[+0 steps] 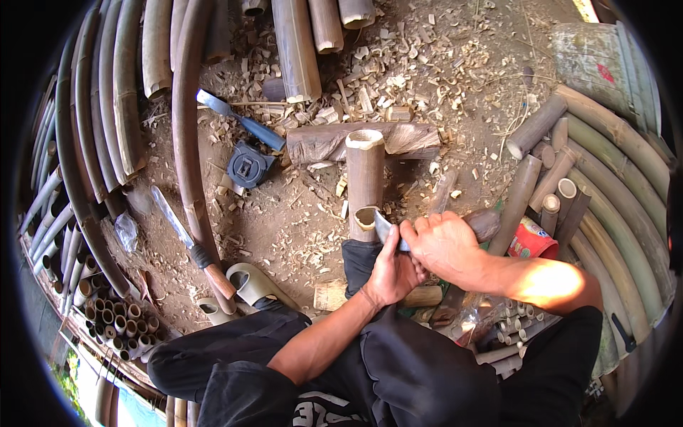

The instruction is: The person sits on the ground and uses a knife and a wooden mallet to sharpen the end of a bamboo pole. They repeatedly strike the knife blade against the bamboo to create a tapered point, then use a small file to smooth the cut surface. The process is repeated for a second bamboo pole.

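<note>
A short brown bamboo tube point(365, 174) points away from me, with a rough-edged hole cut in its side near my hands. A grey metal blade point(383, 228) meets the right edge of that hole. My right hand point(442, 243) is closed around the blade's tool, whose handle is mostly hidden by the fingers. My left hand point(393, 276) is closed too, its thumb pressed along the blade just below the hole. Black cloth point(359, 262) covers the tube's near end. Beyond the hands, the tube's far end lies over a notched wooden block point(313, 144).
A blue-handled chisel point(249, 127), a black tape measure point(249, 165) and a long knife point(186, 238) lie on the dirt at left. Bamboo poles point(192, 107) and wood chips point(405, 64) surround them. At right are bamboo pieces point(521, 196) and a red packet point(531, 240).
</note>
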The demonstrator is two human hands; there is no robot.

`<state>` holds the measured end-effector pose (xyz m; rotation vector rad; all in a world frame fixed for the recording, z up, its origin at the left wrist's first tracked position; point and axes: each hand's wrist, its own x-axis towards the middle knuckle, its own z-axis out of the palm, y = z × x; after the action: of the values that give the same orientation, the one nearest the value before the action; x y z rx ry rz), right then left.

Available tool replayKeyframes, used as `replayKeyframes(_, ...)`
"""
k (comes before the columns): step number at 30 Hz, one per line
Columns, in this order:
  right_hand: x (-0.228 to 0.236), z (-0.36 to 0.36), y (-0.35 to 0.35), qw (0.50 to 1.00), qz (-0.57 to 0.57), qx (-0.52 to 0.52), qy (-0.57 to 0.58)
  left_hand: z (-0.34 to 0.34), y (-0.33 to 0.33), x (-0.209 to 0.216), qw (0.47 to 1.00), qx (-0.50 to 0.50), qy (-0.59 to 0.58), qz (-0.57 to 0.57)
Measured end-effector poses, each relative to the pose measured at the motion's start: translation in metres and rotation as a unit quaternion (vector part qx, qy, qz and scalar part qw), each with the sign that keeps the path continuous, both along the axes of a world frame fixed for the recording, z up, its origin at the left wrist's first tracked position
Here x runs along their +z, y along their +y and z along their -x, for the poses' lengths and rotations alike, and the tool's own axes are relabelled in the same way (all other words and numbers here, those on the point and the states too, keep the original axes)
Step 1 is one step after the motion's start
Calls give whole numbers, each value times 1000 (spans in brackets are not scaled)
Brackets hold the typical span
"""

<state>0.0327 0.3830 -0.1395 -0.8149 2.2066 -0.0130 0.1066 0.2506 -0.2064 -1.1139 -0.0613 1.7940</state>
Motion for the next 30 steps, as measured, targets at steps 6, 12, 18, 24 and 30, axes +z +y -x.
replayKeyframes(6,-15,5,6,985,77,-83,-131,-3,-19,-5,993,61,84,56)
replayKeyframes(12,-42,-85,-51,814,205,-519,-162,26,-69,-6,765,-441,336,329)
replayKeyframes(18,-49,-104,-75,734,235,-625,-123,47,-73,-12,591,-562,481,323)
replayKeyframes(24,-26,-50,-15,878,193,-427,-99,52,-36,8,739,-422,398,343)
replayKeyframes(30,6,38,-31,991,54,-92,-83,42,-36,9,971,-9,122,208)
